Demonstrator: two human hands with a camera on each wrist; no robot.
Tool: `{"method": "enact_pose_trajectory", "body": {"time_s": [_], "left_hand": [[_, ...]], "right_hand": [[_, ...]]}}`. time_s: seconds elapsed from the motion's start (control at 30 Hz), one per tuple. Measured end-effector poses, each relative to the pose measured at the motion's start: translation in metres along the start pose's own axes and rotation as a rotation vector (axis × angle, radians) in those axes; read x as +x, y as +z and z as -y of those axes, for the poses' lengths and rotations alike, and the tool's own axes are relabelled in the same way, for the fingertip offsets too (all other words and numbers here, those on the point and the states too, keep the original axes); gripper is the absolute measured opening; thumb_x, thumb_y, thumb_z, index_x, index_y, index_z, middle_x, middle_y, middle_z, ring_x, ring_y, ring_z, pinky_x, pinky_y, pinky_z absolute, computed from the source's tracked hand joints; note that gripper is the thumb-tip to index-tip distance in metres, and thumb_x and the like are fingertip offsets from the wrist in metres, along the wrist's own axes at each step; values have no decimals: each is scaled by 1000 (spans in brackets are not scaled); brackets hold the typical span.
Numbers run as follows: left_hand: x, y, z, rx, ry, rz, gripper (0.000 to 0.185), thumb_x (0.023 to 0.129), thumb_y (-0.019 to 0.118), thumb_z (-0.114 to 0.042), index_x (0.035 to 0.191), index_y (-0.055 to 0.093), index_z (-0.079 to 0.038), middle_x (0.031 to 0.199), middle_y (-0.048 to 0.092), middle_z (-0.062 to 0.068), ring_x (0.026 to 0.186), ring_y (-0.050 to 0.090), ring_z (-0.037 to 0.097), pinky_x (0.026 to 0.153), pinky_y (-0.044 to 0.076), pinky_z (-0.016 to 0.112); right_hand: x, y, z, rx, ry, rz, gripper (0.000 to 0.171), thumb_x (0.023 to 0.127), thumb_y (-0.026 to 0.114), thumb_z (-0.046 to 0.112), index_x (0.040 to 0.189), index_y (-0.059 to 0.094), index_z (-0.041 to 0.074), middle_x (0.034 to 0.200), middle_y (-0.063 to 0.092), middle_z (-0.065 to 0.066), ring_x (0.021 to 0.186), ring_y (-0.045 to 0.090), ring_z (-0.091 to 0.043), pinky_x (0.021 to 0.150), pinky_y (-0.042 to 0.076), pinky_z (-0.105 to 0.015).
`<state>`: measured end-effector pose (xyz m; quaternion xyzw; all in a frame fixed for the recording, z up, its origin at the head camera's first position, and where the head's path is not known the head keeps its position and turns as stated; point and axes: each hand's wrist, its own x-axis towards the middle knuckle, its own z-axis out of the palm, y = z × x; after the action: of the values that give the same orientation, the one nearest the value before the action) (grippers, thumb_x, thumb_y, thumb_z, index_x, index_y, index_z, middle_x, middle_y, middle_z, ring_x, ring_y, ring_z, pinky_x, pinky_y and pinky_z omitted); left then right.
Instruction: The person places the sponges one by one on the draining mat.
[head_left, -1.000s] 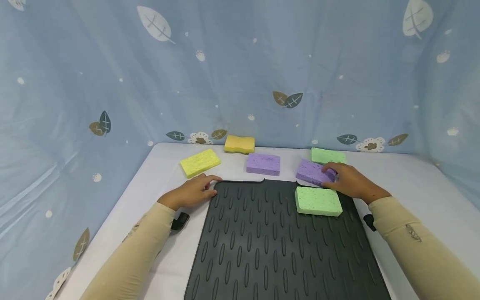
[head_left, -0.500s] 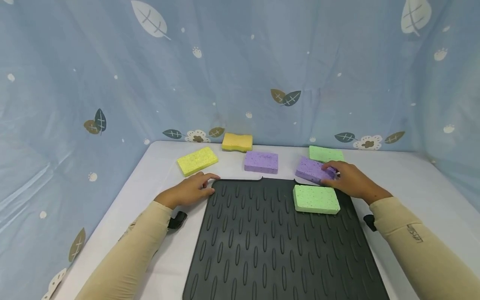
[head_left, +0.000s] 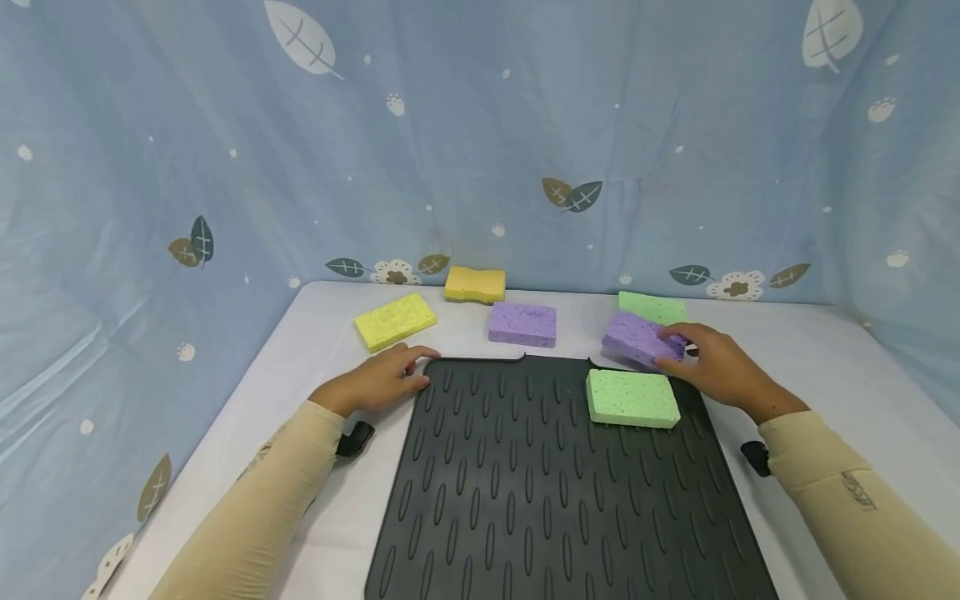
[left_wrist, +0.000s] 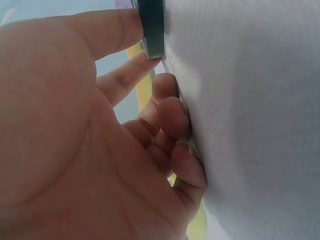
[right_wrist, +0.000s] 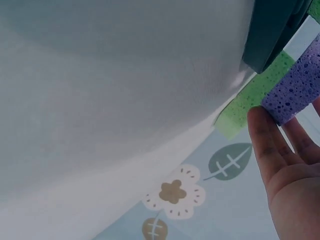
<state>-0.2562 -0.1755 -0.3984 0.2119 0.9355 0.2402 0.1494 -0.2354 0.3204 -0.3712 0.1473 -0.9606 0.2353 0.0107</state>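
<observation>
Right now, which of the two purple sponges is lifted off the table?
The right-hand purple sponge, gripped by the right hand and tilted up beside the mat. The other purple sponge lies flat, untouched.

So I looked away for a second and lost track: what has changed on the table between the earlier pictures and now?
The right hand, gripping the purple sponge by its near end, has tipped it up and drawn it slightly rightward, so it now partly covers the green sponge behind. The left hand still rests at the black mat corner. The green sponge on the mat and the other sponges have not moved.
</observation>
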Motion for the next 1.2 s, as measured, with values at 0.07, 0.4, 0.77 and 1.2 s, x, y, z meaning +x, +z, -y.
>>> {"method": "enact_pose_trajectory", "body": {"time_s": [0.07, 0.4, 0.77, 1.2], "left_hand": [[0, 0, 0, -1, -2, 0, 45, 102, 58, -27, 146, 48, -24, 98, 50, 6, 84, 47, 19, 72, 39, 34], [1, 0, -1, 9, 10, -5, 45, 102, 58, -26, 147, 48, -24, 97, 50, 6, 83, 47, 19, 72, 39, 34], [-1, 0, -3, 18, 9, -7, 45, 102, 58, -26, 146, 48, -23, 98, 50, 6, 85, 47, 19, 74, 40, 35], [0, 1, -3, 28, 7, -11, 44, 103, 57, -27, 146, 49, -22, 98, 51, 6, 85, 48, 19, 74, 40, 35]], "right_hand": [[-3, -1, 0, 5, -2, -15, 53, 98, 65, 35, 136, 55, -1, 143, 49, -28, 125, 52, -46, 97, 46, -62], [-25, -6, 9, 2, -69, -118, 48, 96, 68, 30, 132, 57, 0, 139, 52, -27, 116, 57, -47, 91, 48, -63], [-46, -3, 24, -51, -129, -157, 48, 92, 74, 29, 130, 59, 5, 138, 56, -23, 111, 62, -41, 88, 51, -57], [-74, -2, 39, -158, -208, -145, 48, 87, 79, 27, 130, 61, 12, 139, 56, -18, 113, 63, -38, 85, 53, -56]]}}
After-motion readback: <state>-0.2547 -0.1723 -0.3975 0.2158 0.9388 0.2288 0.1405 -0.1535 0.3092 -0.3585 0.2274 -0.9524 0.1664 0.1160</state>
